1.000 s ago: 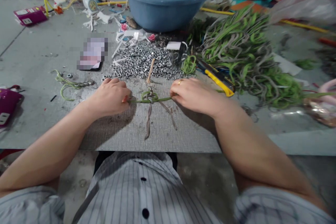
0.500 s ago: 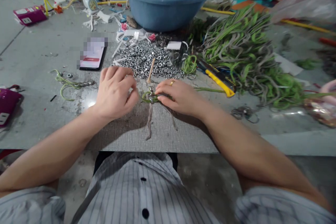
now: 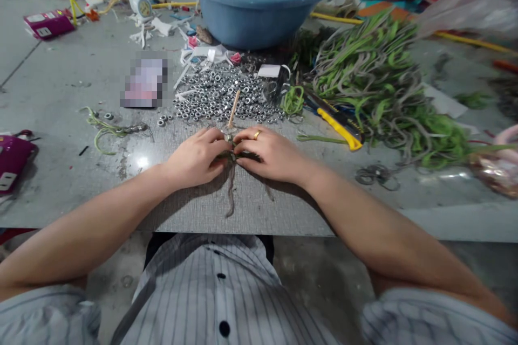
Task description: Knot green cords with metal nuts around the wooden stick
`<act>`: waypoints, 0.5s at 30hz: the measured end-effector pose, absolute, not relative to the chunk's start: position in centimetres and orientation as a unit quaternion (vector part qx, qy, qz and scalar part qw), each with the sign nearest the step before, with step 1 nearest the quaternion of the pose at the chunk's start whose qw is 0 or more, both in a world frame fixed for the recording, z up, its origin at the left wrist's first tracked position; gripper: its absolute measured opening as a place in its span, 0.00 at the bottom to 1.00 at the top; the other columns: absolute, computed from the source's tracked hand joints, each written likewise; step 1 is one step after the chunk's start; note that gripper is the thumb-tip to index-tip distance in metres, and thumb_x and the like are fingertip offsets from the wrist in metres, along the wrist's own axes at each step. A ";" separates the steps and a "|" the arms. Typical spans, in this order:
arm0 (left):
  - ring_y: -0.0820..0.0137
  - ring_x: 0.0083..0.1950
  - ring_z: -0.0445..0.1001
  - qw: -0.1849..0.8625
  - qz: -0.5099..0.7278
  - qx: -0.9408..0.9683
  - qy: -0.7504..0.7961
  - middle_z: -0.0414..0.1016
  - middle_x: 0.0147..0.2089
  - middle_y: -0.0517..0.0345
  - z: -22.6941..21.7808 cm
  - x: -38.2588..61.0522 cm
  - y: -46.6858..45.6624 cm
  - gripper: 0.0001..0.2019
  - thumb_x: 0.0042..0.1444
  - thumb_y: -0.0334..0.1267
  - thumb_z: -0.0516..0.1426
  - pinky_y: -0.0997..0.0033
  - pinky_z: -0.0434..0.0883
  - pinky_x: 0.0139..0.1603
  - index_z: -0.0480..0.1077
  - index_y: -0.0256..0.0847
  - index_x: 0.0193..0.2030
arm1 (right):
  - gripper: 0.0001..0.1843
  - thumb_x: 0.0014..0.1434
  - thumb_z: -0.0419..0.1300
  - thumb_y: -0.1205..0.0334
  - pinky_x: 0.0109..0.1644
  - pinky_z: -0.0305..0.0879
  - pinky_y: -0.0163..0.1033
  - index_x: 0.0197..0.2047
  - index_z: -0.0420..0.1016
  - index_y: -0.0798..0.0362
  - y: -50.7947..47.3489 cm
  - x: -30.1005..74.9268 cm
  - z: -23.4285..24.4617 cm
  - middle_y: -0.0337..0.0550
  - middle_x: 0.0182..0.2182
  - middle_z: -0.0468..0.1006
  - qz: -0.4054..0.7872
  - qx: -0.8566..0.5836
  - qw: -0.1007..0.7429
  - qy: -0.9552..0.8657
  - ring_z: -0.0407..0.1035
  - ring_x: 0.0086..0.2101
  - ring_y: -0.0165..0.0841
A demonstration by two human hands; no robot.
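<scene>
My left hand and my right hand meet at the middle of the table, fingertips nearly touching. Between them is a green and grey cord with small metal nuts on it; its grey end hangs down towards the table's front edge. Both hands are closed on this cord piece, which their fingers mostly cover. A gold ring is on a right finger. Just beyond the fingers, a thin wooden stick stands at a slant before a spread of loose metal nuts.
A blue basin stands behind the nuts. To the right lie a yellow-and-black utility knife and a heap of green and grey cords. A phone and a knotted cord with nuts lie left. Part of another person's hand shows far right.
My left hand has moved right and down from beside the nuts and closed on the cord piece. Several nuts now show where it was. My right hand has stayed on the cord.
</scene>
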State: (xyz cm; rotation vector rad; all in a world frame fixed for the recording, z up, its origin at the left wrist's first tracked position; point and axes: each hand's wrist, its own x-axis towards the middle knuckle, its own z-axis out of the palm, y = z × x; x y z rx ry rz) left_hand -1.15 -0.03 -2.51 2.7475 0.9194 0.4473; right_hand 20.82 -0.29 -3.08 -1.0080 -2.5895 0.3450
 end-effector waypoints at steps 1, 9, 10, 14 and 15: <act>0.62 0.49 0.71 0.108 0.145 0.934 0.309 0.73 0.48 0.46 -2.6 -1.1 0.0 0.14 0.58 0.33 0.51 0.60 0.70 0.52 0.72 0.36 0.48 | 0.09 0.60 0.57 0.63 0.56 0.65 0.52 0.40 0.78 0.53 -0.3 20.8 -3.1 0.51 0.47 0.78 0.122 -0.353 0.169 -0.912 0.69 0.49 0.43; 0.61 0.47 0.70 0.107 0.129 0.938 0.305 0.74 0.49 0.46 -2.4 -1.1 -0.1 0.14 0.58 0.36 0.52 0.58 0.69 0.53 0.76 0.37 0.45 | 0.09 0.60 0.59 0.62 0.55 0.65 0.51 0.39 0.80 0.53 -0.3 20.9 -3.1 0.50 0.47 0.78 0.116 -0.349 0.161 -0.916 0.70 0.48 0.43; 0.61 0.47 0.70 0.106 0.126 0.937 0.308 0.74 0.49 0.45 -2.4 -1.0 -0.2 0.14 0.59 0.37 0.52 0.58 0.69 0.53 0.76 0.37 0.45 | 0.09 0.59 0.59 0.62 0.55 0.65 0.51 0.38 0.80 0.53 -0.3 20.9 -3.1 0.50 0.47 0.78 0.114 -0.348 0.160 -0.917 0.70 0.48 0.44; 0.57 0.48 0.69 0.093 0.113 0.934 0.326 0.72 0.50 0.43 -2.4 -0.7 -0.5 0.16 0.59 0.45 0.54 0.54 0.68 0.52 0.76 0.37 0.45 | 0.08 0.59 0.59 0.63 0.55 0.64 0.51 0.37 0.81 0.53 -0.3 21.0 -3.0 0.50 0.48 0.78 0.118 -0.345 0.160 -0.918 0.70 0.47 0.43; 0.56 0.49 0.69 0.089 0.109 0.934 0.329 0.72 0.50 0.43 -2.4 -0.6 -0.6 0.17 0.59 0.46 0.54 0.53 0.68 0.52 0.76 0.37 0.45 | 0.08 0.59 0.60 0.63 0.55 0.64 0.51 0.37 0.81 0.52 -0.3 21.0 -2.9 0.50 0.48 0.78 0.120 -0.345 0.159 -0.917 0.70 0.48 0.43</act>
